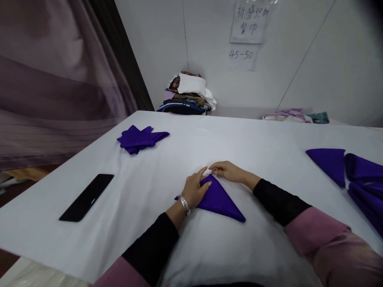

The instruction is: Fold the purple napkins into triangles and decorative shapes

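A purple cloth napkin (220, 201), folded into a triangle, lies on the white-covered table in front of me. Its long edge faces me and its peak points away. My left hand (194, 189), with a silver bracelet at the wrist, rests over the left side of the napkin, thumb on the cloth and index finger raised. Just at the peak, my right hand (224, 171) has its fingers curled and the tips drawn together. Whether those fingertips pinch the cloth is too small to tell.
Toward the back left lies a purple cloth folded into a pointed shape (137, 139). A black phone (86, 198) is at the left. More folded purple cloths (327, 163) lie at the right. Stacked clothes (188, 95) stand beyond the table's far edge, near the wall with handwritten papers (248, 22).
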{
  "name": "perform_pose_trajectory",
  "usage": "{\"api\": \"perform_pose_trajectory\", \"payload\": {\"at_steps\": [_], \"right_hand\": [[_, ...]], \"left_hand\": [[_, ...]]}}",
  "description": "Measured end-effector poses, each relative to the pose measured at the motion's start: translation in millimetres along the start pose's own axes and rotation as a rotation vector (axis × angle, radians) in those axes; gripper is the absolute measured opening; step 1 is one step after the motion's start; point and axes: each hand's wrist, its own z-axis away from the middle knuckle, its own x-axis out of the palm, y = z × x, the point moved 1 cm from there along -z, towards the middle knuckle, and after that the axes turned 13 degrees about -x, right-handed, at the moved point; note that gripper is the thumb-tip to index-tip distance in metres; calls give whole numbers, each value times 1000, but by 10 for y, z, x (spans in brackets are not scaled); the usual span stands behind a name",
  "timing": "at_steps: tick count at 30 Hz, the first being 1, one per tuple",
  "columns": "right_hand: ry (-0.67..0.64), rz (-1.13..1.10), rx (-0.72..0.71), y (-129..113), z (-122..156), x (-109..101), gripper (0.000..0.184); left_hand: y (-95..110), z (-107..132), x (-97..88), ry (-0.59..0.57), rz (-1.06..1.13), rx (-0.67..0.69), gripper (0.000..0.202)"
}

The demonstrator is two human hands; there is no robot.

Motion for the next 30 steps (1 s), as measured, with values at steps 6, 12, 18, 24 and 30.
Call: {"api": "perform_pose_trajectory", "payload": {"at_steps": [6,12,18,24,30], "right_hand": [[8,-137,188,-71,23,66,18],[64,36,181,-53,-68,165,18],[237,404,57,-253,143,284,30],[88,655,-81,-540,509,669,58],[-86,746,16,-459,540,765,70]], "left_hand": [[1,-10,5,24,-5,9,46],[14,-14,-6,1,4,34,47],[3,25,32,67,-59,30,50],[-9,14,55,93,-76,43,49],[3,11,44,123,-100,19,51]]}}
